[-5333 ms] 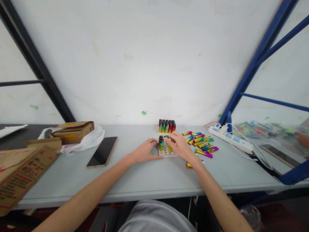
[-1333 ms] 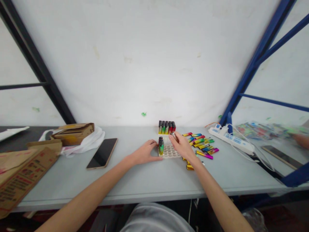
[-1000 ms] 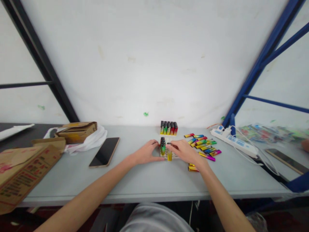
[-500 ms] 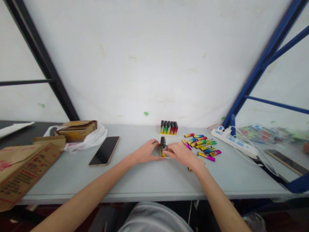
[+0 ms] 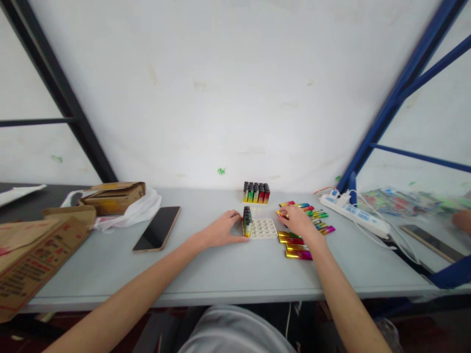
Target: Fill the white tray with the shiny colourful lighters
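grey table (image 5: 217,274): phone (image 5: 157,229), white tray (image 5: 264,229), loose lighters (image 5: 293,240) (shiny), power strip (image 5: 356,215)

We see a holed tray (image 5: 265,228) of pale, matt-looking material, with loose lighters (image 5: 297,247) to its right in glossy metallic finish. Left of the tray lie a smooth, glossy black phone (image 5: 157,229), a crumpled white plastic bag (image 5: 139,213) and a matt cardboard box (image 5: 55,247); beneath the tray, the tabletop (image 5: 221,272) looks smooth.
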Motion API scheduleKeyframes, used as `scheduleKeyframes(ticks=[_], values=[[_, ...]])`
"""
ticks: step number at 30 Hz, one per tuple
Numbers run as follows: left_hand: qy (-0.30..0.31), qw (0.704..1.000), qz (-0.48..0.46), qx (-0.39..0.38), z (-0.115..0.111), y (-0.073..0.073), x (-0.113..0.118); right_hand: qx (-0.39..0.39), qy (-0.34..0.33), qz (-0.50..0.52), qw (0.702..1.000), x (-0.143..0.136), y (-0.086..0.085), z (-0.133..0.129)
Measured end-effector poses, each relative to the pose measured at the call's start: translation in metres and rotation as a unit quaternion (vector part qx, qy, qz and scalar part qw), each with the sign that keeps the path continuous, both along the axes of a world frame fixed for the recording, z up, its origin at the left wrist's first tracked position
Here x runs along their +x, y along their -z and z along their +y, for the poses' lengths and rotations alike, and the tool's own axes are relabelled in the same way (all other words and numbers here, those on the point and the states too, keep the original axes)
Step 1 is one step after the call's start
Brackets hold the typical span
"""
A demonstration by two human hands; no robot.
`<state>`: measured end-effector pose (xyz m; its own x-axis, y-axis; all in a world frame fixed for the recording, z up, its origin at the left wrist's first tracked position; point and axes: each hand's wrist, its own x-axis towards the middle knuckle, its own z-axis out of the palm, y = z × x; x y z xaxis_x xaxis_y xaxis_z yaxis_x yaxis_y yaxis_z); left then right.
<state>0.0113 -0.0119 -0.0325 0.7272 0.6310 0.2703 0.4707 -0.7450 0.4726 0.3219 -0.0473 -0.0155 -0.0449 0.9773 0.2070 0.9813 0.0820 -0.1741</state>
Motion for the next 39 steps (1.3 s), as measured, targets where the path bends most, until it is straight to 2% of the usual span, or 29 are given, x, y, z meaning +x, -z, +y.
scheduleKeyframes(ticks=[5,9,16,20,27,32,35,37,39], values=[[0.002,1.0,-0.01,-0.002,0.0,0.0,0.0,-0.032,0.042,-0.019,0.998,-0.009,0.006,-0.003],[0.001,1.0,-0.003,0.0,0.0,-0.001,0.0,-0.024,0.04,-0.001,0.999,-0.011,0.004,-0.003],[0.003,1.0,-0.005,0.001,-0.001,-0.002,0.0,0.04,0.014,0.12,0.992,-0.012,-0.012,-0.002],[0.005,1.0,-0.005,0.002,-0.001,-0.001,0.0,0.052,-0.011,0.181,0.982,-0.018,-0.013,-0.003],[0.004,1.0,-0.003,0.008,0.001,0.001,0.0,0.052,-0.059,0.359,0.93,-0.027,-0.017,-0.005],[0.007,1.0,-0.003,0.007,0.001,0.0,0.001,0.081,-0.131,0.424,0.892,-0.039,-0.023,-0.009],[0.007,1.0,-0.012,0.009,0.0,-0.001,0.001,0.017,-0.17,0.483,0.859,-0.049,-0.021,-0.012],[0.006,1.0,-0.012,0.01,0.0,0.0,0.001,-0.023,-0.168,0.524,0.834,-0.055,-0.019,-0.013],[0.007,1.0,-0.007,0.009,0.0,0.0,0.001,-0.029,-0.143,0.532,0.834,-0.061,-0.017,-0.015]])
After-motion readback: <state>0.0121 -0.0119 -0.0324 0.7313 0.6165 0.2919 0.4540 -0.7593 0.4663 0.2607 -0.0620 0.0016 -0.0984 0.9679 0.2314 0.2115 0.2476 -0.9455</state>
